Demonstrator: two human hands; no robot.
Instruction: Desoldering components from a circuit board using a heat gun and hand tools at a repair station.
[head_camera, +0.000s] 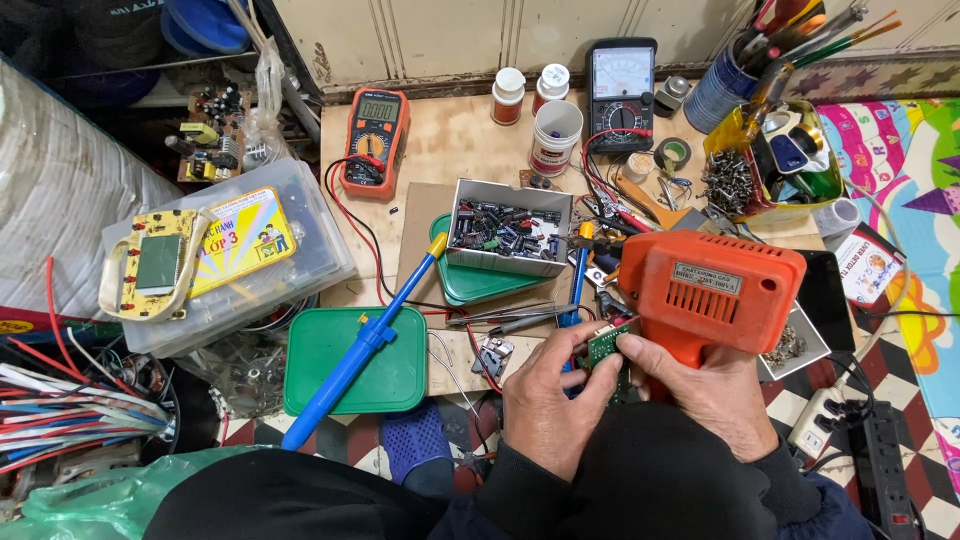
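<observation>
Near the middle of the scene, the left hand (548, 400) pinches a small green circuit board (603, 345) between thumb and fingers. Just right of it, the right hand (705, 390) grips an orange soldering gun (710, 290), whose body hangs over the board.

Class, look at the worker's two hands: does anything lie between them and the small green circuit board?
Nothing visible does. The left hand already pinches the small green circuit board, and the right hand grips the orange soldering gun directly above it, with the index finger touching the board's edge.
</observation>
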